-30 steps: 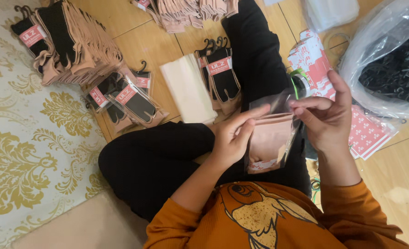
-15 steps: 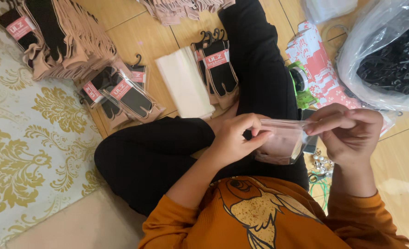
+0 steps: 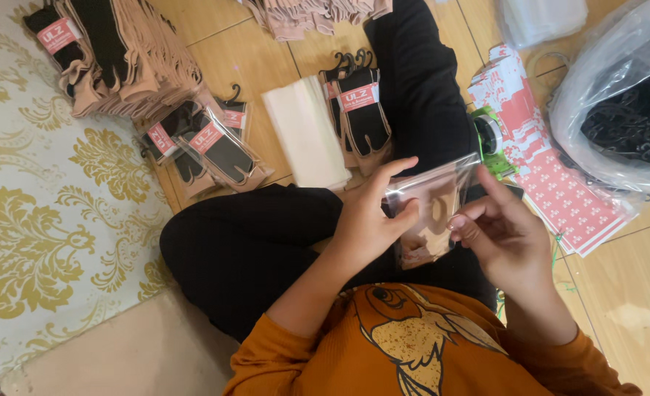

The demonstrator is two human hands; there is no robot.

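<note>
Head view: both hands (image 3: 369,220) hold clear bag (image 3: 431,198) containing beige socks (image 3: 431,227).

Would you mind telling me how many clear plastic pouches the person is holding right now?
1: the clear pouch with beige contents sits above the lap, pinched between the left hand and right hand. Other packed pairs lie on the wooden floor; more may be hidden.

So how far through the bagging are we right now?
Done: bagged black gloves lie on the floor beside a big stack. In hand: left hand and right hand hold a clear bag with a beige item inside. Left: one unbagged black pair by the knee.
</note>
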